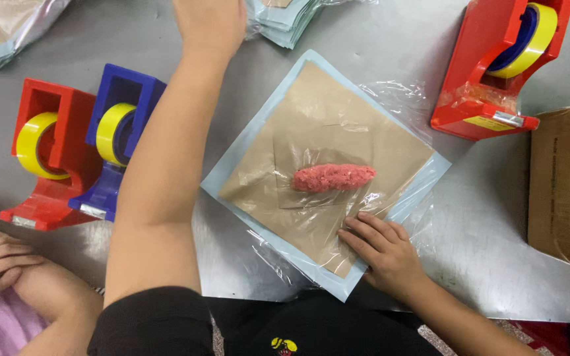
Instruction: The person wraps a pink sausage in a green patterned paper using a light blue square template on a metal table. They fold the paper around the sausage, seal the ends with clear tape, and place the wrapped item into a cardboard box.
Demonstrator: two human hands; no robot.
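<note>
Right hand (382, 245) presses flat on brown-and-blue square pouch (338, 125); left hand's (209, 23) fingers hidden.

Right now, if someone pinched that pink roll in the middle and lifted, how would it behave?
The pink roll looks soft and grainy, so it would probably sag or break rather than stay stiff. Its rounded log shape suggests it could roll on the clear film. The brown paper sheet beneath looks thin, likely floppy; the right hand presses its edge.
</note>
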